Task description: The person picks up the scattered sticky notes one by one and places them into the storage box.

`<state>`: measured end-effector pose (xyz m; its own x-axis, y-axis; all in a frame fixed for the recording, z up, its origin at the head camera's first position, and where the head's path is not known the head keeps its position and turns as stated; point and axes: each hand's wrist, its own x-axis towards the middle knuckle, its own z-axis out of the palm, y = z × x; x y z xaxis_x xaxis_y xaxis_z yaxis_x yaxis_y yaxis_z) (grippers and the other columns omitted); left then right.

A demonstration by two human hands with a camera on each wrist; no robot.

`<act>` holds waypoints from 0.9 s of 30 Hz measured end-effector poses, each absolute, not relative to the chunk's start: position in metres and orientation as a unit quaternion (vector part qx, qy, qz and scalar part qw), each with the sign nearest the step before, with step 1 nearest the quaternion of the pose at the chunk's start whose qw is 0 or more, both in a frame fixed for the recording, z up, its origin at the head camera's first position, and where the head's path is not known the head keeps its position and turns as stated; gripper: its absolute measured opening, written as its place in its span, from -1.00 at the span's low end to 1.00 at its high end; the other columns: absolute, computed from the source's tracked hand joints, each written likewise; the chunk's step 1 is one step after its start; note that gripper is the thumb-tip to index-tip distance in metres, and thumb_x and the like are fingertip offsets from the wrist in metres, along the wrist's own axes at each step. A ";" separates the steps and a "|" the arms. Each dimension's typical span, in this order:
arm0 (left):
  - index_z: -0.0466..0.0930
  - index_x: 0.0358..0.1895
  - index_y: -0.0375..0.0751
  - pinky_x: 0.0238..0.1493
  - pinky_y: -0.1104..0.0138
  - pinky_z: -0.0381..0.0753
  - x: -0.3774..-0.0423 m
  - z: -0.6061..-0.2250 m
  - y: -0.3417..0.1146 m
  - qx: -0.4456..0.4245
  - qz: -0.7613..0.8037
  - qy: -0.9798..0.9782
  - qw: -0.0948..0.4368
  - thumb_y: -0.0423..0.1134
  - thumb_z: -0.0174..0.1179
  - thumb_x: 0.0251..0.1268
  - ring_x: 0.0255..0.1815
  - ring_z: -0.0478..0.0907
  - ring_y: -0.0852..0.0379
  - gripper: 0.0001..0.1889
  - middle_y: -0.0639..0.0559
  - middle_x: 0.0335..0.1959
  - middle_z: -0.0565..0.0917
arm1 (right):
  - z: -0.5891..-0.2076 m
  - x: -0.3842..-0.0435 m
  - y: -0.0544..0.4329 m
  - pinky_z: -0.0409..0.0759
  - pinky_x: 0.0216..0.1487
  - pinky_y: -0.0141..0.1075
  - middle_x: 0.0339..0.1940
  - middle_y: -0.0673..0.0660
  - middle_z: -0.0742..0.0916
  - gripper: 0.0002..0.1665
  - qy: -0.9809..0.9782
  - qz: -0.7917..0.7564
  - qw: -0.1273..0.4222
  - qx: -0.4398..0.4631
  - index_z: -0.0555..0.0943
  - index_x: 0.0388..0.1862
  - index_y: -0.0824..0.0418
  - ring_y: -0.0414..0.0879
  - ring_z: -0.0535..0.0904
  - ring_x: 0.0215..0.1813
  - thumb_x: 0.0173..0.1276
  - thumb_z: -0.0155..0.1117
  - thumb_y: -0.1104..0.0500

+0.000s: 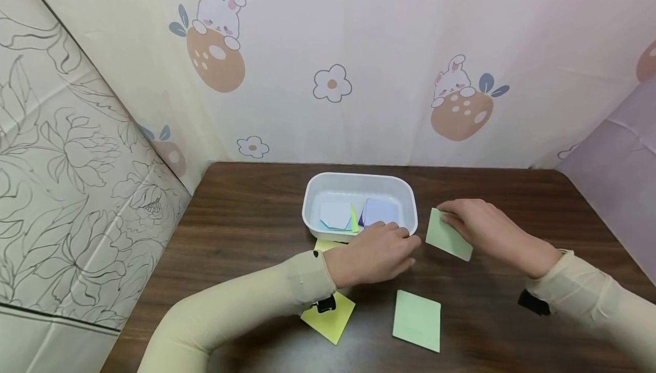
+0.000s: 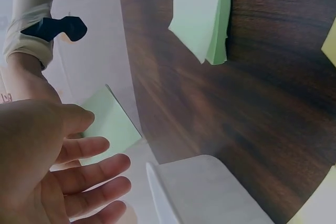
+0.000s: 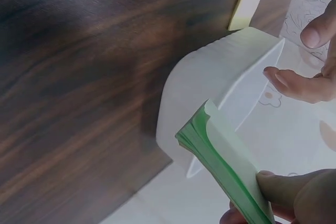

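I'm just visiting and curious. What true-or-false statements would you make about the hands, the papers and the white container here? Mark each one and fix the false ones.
1. The right hand holds a green pad. True.

2. The left hand holds a pad too. False: its fingers hold nothing.

3. A second green pad lies on the dark wooden table. True.

4. The white container is empty. False: papers lie inside it.

5. In the head view, the left sleeve partly hides yellow paper. True.
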<state>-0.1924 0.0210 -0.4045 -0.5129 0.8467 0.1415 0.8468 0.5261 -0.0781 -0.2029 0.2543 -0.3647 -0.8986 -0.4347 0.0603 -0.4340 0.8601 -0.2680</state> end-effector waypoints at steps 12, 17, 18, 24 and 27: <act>0.62 0.03 0.04 -0.17 0.33 0.62 -0.199 -0.393 0.019 -0.472 -0.003 -0.877 0.090 0.03 0.12 0.50 -0.11 0.66 0.20 -0.75 0.18 -0.15 0.71 | -0.353 -0.214 0.241 0.45 -0.38 -0.32 -0.28 0.04 0.77 -0.81 0.962 -0.143 -0.008 -0.234 0.70 -0.02 0.27 -0.19 0.53 -0.38 0.44 0.26 0.29; 0.62 0.00 0.03 -0.20 0.35 0.60 -0.201 -0.391 0.017 -0.468 -0.001 -0.879 0.090 0.03 0.12 0.50 -0.14 0.65 0.20 -0.77 0.18 -0.19 0.70 | -0.349 -0.219 0.235 0.45 -0.38 -0.31 -0.28 0.05 0.77 -0.82 0.961 -0.143 -0.016 -0.237 0.71 -0.04 0.25 -0.19 0.52 -0.39 0.45 0.26 0.28; 0.62 0.00 0.02 -0.20 0.36 0.60 -0.201 -0.391 0.016 -0.468 0.000 -0.879 0.091 0.02 0.12 0.50 -0.15 0.65 0.20 -0.77 0.18 -0.20 0.70 | -0.349 -0.220 0.234 0.46 -0.38 -0.31 -0.25 0.07 0.78 -0.81 0.961 -0.144 -0.017 -0.237 0.71 -0.03 0.26 -0.18 0.54 -0.38 0.45 0.26 0.28; 0.62 -0.03 0.02 -0.25 0.36 0.58 -0.202 -0.391 0.012 -0.469 0.002 -0.877 0.102 0.01 0.13 0.49 -0.21 0.64 0.20 -0.79 0.18 -0.25 0.69 | -0.350 -0.225 0.226 0.51 -0.34 -0.25 -0.16 0.15 0.81 -0.77 0.959 -0.149 -0.024 -0.238 0.72 0.01 0.30 -0.12 0.61 -0.32 0.43 0.27 0.29; 0.62 -0.05 0.02 -0.26 0.35 0.58 -0.203 -0.392 0.009 -0.469 0.004 -0.877 0.105 0.01 0.14 0.49 -0.22 0.64 0.19 -0.80 0.17 -0.26 0.69 | -0.351 -0.227 0.221 0.52 -0.33 -0.24 -0.16 0.17 0.81 -0.76 0.958 -0.155 -0.025 -0.240 0.72 0.02 0.31 -0.11 0.63 -0.31 0.43 0.27 0.29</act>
<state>-0.2031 0.0094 -0.3923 -0.5386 0.8232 0.1796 0.8213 0.5605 -0.1061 -0.2275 0.2208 -0.3512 -0.8834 -0.4522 0.1231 -0.4680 0.8363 -0.2856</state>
